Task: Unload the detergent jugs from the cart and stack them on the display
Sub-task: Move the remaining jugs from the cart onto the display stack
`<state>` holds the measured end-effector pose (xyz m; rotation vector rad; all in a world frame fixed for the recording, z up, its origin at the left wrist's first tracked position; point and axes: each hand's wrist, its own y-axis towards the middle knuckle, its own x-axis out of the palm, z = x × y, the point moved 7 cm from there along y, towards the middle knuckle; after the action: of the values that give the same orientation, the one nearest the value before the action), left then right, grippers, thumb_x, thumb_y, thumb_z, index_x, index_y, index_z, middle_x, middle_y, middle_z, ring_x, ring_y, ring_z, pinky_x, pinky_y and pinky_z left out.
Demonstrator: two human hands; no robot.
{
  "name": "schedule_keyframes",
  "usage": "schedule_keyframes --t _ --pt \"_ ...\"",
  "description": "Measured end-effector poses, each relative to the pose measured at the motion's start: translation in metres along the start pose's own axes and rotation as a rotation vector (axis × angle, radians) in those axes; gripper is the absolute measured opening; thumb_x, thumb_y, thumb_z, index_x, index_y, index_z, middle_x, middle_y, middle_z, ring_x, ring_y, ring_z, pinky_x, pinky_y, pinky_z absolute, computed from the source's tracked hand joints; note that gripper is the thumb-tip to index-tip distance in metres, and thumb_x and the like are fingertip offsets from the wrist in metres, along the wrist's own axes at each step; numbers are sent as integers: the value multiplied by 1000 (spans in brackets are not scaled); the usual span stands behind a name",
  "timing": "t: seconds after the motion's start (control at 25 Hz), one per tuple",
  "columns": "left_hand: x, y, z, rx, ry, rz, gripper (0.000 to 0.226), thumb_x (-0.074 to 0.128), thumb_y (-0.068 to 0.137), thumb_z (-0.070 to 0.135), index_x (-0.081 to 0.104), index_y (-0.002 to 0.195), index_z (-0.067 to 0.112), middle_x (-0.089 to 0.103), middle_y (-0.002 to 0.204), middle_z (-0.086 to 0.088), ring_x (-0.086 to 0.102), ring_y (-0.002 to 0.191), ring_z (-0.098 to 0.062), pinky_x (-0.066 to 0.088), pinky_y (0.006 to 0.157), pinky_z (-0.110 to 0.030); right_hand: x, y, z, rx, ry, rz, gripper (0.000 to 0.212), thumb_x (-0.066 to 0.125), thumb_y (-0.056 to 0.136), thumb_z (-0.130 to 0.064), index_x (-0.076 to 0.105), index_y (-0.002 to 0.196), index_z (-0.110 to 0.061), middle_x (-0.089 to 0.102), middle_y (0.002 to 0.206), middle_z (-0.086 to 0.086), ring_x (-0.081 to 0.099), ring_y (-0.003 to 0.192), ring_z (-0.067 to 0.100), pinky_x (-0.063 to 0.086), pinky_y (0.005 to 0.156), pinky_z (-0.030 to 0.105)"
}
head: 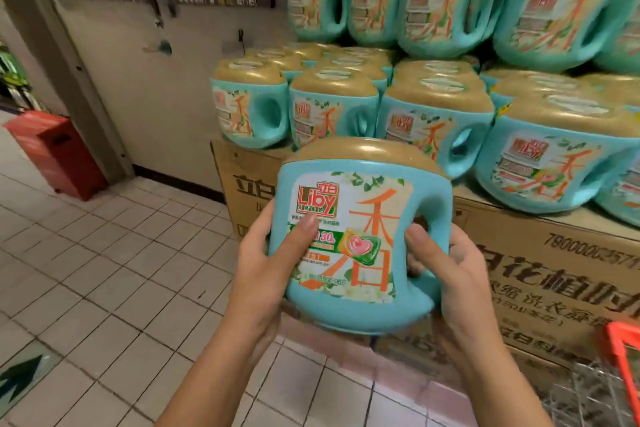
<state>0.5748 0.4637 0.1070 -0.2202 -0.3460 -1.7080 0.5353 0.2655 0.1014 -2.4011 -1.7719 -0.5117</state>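
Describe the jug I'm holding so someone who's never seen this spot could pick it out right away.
Start at the cardboard cartons against the wall, topped with tiers of teal, gold-capped jugs. Before their left corner, the held jug sits between the left hand and right hand. It alone is lifted clear of the stack.

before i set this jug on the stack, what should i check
1. Hold on the held jug: left grip has its thumb on the label, right grip is at the handle side: ok.
2. Held jug upright, gold cap on top: ok.
3. Label faces the same way as the lower row: ok.
4. Landing spot on the cardboard boxes: only a narrow bare strip shows in front of the lower row: cannot tell.
5. Top row steady: cannot tell.
6. Cart at the lower right, out of the path: ok.
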Motion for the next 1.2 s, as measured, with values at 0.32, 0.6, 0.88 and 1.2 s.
schedule_keyframes --t 0.32,0.6,0.88,1.2 --pt "33 165 90 214 95 -213 87 92 39 54 63 116 27 74 108 -6 73 93 -26 59 66 -30 57 156 -99 -260 -169 -56 63 78 58 -50 61 100 -6 62 69 -8 58 57 6 48 61 31" --pt "61 292 156 345 266 -355 83 91 48 41 55 122 29 75 107 2 73 94 -18 59 69 -26 91 271 -157 -369 -298 -92 63 75 67 -47 58 116 -12 70 90 -8 65 73 4 50 72 29" --pt "82 434 174 336 360 -393 109 95 27 39 44 124 33 71 109 7 70 102 -16 58 85 -37 104 377 -196 -415 -668 -6 70 73 62 -56 59 120 -19 69 111 -5 67 98 10 54 80 25" --pt "80 538 139 420 454 -507 134 99 28 37 21 133 66 59 127 10 65 109 -12 58 87 -45 110 451 -174 -419 -1062 133 52 77 76 -41 57 121 -22 66 109 -8 63 98 10 52 79 26"
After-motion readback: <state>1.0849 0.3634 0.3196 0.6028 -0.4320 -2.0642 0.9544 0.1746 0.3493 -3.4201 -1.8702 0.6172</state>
